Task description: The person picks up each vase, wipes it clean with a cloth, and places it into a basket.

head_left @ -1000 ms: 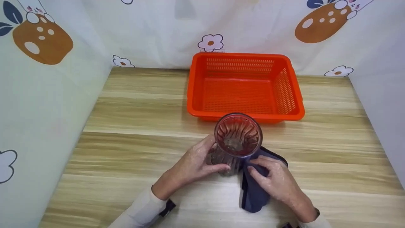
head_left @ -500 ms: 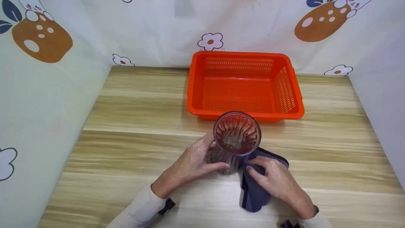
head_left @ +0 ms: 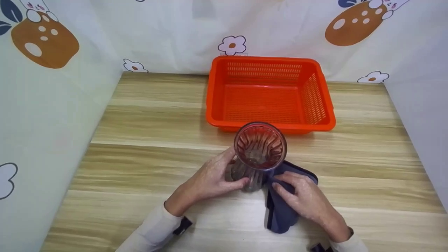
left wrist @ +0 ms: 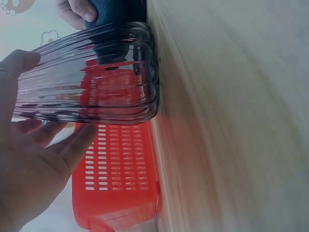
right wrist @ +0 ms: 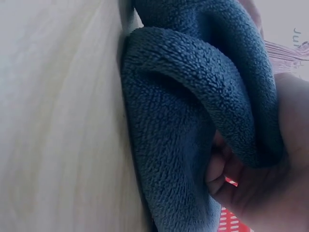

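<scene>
On the table, head view: a ribbed clear glass [head_left: 259, 154] stands upright on the wooden table [head_left: 147, 140], its open mouth facing up at the camera and its long axis vertical.
Left hand, head view: the left hand [head_left: 213, 176] wraps the lower left side of the glass, thumb toward the person and fingers round the far side; it is curled onto the glass and steadies it.
Right hand, head view: the right hand [head_left: 302, 197] lies just right of the glass base, fingers bunched into a dark blue cloth [head_left: 281, 213] that rests on the table and touches the lower right of the glass.
Key relation, head view: the cloth sits to the right of the glass and low, at its foot; the right hand is the one nearer the cloth, the left the one on the glass.
Beyond, head view: an orange slotted basket [head_left: 323, 105] stands just behind the glass, against a patterned backdrop.
Left wrist view: the glass [left wrist: 91, 77] has its base flat on the table, the left hand [left wrist: 34, 179] spread loosely around it, palm near the ribs; basket [left wrist: 116, 193] behind, cloth [left wrist: 113, 12] on the glass's other side.
Right wrist view: the cloth [right wrist: 193, 96] fills the frame in thick folds, gathered in the right hand [right wrist: 270, 193], whose fingers curl into it; the table [right wrist: 58, 121] lies against it.
</scene>
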Demonstrator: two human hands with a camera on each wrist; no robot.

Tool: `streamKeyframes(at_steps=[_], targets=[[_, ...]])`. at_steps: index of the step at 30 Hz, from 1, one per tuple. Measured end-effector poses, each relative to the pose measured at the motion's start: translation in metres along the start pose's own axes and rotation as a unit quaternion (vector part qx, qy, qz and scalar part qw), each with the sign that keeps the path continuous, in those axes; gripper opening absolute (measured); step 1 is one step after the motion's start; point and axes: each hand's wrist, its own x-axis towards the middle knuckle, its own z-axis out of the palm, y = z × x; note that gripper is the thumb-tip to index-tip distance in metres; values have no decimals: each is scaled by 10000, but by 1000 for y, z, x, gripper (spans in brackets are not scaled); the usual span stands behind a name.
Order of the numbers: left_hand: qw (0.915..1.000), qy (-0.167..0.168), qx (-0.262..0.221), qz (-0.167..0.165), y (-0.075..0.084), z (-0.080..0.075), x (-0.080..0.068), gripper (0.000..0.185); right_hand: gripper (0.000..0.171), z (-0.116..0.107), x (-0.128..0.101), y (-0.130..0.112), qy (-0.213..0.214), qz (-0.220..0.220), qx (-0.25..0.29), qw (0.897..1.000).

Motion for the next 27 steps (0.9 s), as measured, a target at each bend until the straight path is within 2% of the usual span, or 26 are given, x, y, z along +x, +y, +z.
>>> streamKeyframes(at_steps=[3,6,10,17,20,22,24,27], targets=[[9999,-10,-113,22,0,0,1,92,16,0,-1,-2,325,-224,392,9985],[9998,27,-157,72,0,1,0,92,24,-1,-2,-6,743,-622,949,9908],[9998,118,-139,109,0,3,0,89,20,-2,-3,-14,1382,-1046,1511,9732],[9995,255,-76,153,1,7,0,83,16,-1,7,-28,2188,-1703,1891,9420],[9993,321,-35,189,1,9,0,83,23,-1,13,-34,2553,-1986,2043,9239],[9991,360,-17,204,1,9,0,82,28,-1,17,-37,2746,-2093,2064,9155],[9990,400,24,220,1,10,0,83,29,-1,19,-39,2811,-2135,2045,9130],[9986,465,127,239,1,10,-2,82,28,-2,22,-38,2708,-2078,1952,9194]])
